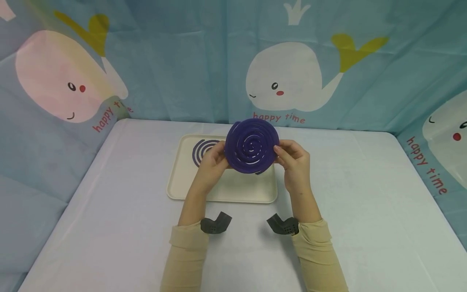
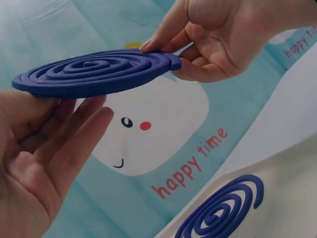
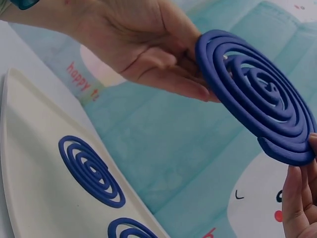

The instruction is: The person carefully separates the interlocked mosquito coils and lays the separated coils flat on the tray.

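Observation:
A dark blue spiral coil disc (image 1: 251,146) is held upright above a cream tray (image 1: 222,190). My left hand (image 1: 214,161) pinches its left rim, with the fingers behind the coil (image 2: 94,72). On the opposite rim my right hand (image 1: 290,156) pinches with the thumb on the face, as the left wrist view shows (image 2: 213,39). A single spiral coil (image 1: 202,150) lies flat on the tray, partly hidden by my left hand. The right wrist view shows that flat coil (image 3: 91,171) and part of a second coil (image 3: 131,229) on the tray (image 3: 29,173).
The tray sits in the middle of a table under a white cloth (image 1: 365,211). A blue curtain with white whales (image 1: 284,77) closes the back and both sides. Black wrist camera mounts (image 1: 215,224) sit on both beige sleeves.

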`<state>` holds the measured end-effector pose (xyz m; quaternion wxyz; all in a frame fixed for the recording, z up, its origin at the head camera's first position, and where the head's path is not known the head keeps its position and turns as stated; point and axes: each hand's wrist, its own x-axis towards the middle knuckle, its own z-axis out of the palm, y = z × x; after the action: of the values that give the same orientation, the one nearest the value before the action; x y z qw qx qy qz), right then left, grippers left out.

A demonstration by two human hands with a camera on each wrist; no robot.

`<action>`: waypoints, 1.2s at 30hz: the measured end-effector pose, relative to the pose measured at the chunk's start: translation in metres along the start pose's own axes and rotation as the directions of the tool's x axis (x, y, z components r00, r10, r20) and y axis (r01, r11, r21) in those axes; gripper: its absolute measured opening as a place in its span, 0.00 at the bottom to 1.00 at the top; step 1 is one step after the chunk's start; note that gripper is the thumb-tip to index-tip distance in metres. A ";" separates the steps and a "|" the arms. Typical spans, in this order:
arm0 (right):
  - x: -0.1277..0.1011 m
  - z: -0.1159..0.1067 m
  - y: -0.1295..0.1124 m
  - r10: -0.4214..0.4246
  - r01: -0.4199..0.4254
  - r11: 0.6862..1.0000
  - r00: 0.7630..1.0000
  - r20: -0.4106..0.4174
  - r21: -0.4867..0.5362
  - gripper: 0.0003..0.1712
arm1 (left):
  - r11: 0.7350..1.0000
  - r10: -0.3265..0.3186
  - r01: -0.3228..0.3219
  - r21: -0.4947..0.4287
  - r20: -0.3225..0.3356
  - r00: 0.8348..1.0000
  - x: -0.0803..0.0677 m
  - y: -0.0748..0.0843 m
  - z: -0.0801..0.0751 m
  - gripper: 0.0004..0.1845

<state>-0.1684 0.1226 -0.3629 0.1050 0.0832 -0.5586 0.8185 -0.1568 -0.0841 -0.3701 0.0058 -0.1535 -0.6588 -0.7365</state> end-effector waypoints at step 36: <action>0.003 -0.010 -0.001 0.282 -0.252 0.958 0.910 0.303 -0.134 0.18 | 0.998 -0.050 0.049 0.027 0.062 0.997 0.003 0.000 0.001 0.04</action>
<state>-0.1711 0.1322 -0.3647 -0.0958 0.1325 -0.6114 0.7742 -0.1593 -0.0827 -0.3691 -0.0312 -0.1602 -0.6717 -0.7227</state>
